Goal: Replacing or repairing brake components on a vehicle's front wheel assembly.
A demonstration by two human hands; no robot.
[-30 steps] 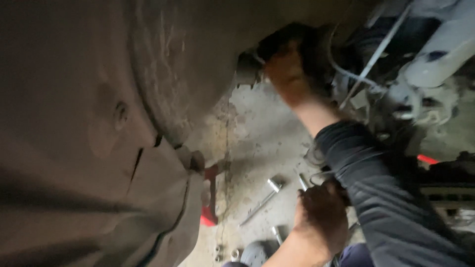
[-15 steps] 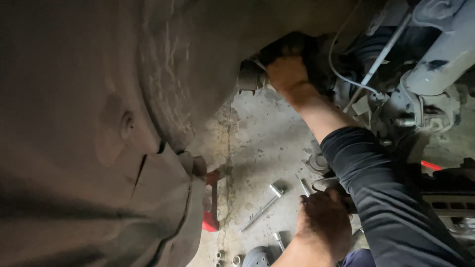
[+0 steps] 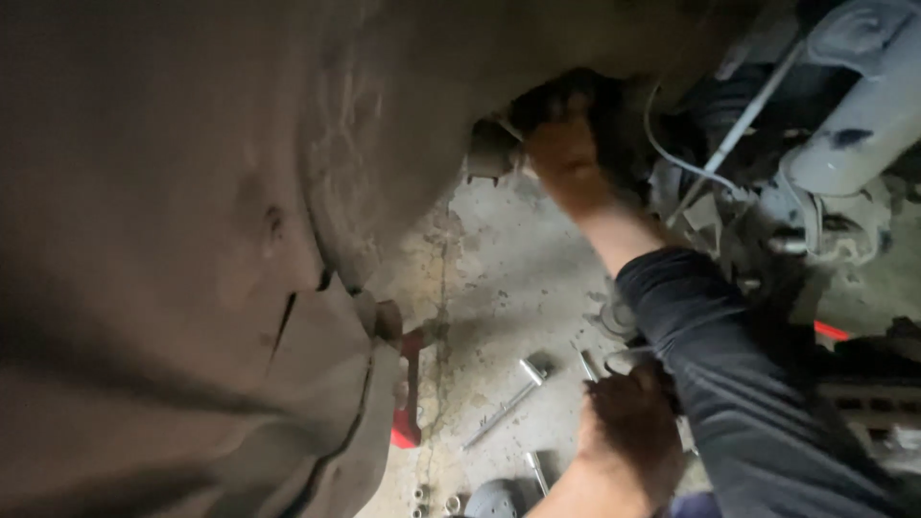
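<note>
My right hand (image 3: 564,158) reaches up under the dusty wheel arch (image 3: 384,144), its fingers curled into a dark part (image 3: 576,96) beside a small metal block (image 3: 491,153). A dark sleeve (image 3: 729,364) covers that forearm. My left hand (image 3: 628,436) is low near the concrete floor (image 3: 508,288), knuckles up, next to a thin metal tool (image 3: 585,364). Its fingers are hidden, so what it holds does not show.
A long socket extension (image 3: 504,408), sockets (image 3: 451,499) and a red tool (image 3: 408,393) lie on the floor. Suspension parts, a white hose (image 3: 672,158) and a grey rod (image 3: 739,134) crowd the upper right. The brown body panel (image 3: 173,288) fills the left.
My right hand stays on the dark part, shifting slightly along it. My left hand has barely moved near the floor tools.
</note>
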